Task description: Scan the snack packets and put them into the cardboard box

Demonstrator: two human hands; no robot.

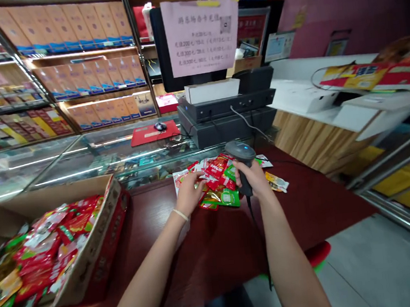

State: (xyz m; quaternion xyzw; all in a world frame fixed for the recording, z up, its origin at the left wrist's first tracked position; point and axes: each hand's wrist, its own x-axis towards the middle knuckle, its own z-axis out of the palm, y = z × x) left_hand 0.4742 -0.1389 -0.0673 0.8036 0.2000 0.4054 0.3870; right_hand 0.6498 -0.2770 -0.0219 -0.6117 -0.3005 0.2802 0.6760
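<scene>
My right hand (255,177) is wrapped round the handle of a dark barcode scanner (240,150), whose head points away over the pile and shows a small blue light. A cord hangs from the bottom of its grip. Under and beside it lies a heap of small snack packets (216,169), mostly red, with some green and white ones. My left hand (191,191), with a pale band on the wrist, rests at the left side of this heap. Its fingers and thumb are curved but apart, and nothing shows held between them. A yellow-and-white packet (277,182) lies to the right.
At the left stands an open cardboard box (106,222) filled with similar packets. Behind the dark red table (215,250) are a glass counter (62,161), a red mouse pad (151,133) and a till (228,117) with a papered screen. Metal rails (404,206) stand at right.
</scene>
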